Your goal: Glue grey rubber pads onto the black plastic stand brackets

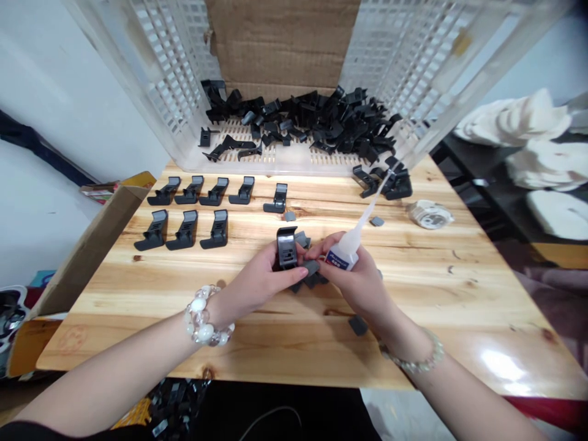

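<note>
My left hand (269, 269) is closed around a black plastic bracket (287, 248) held upright, its curved lip at the top. In my right hand (362, 278) is a white glue bottle (350, 245) with a blue label, its long thin nozzle pointing up and to the right. Between the two hands is a small grey pad (311, 267), at the fingertips of both; which fingers bear it is unclear. More grey pads (301, 239) lie in a loose pile under and behind my hands, partly hidden.
Several black brackets (214, 229) stand in two rows at the left. Behind is a white plastic crate (294, 160) with a heap of black parts (340, 119) and cardboard (282, 49). A tape roll (430, 214) and loose grey pads (358, 325) lie to the right.
</note>
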### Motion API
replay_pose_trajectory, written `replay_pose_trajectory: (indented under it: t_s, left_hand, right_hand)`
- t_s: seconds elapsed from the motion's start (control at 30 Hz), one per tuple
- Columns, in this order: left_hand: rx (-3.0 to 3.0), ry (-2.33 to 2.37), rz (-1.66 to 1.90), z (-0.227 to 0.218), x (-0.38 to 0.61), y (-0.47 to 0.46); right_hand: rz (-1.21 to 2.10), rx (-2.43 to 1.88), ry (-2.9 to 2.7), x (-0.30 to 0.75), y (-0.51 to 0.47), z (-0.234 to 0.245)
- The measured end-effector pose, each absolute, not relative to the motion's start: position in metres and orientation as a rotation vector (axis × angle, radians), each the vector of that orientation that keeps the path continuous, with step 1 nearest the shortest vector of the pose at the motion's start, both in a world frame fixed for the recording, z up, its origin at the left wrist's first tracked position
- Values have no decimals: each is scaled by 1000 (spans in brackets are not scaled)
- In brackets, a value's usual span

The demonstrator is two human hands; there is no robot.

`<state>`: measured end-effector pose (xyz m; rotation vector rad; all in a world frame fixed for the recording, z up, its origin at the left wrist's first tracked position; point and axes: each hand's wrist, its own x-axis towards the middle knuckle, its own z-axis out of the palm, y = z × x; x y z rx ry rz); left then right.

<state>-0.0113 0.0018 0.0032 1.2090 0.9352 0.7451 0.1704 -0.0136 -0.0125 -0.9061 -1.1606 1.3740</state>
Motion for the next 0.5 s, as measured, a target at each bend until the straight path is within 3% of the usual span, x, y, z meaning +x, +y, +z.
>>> replay_pose_trajectory:
  t_s: [0.5]
  left_hand:
    - [1355,1043,859,10,-12,-1]
  right_hand:
    - [1410,-965,-1126,170,-13,-11]
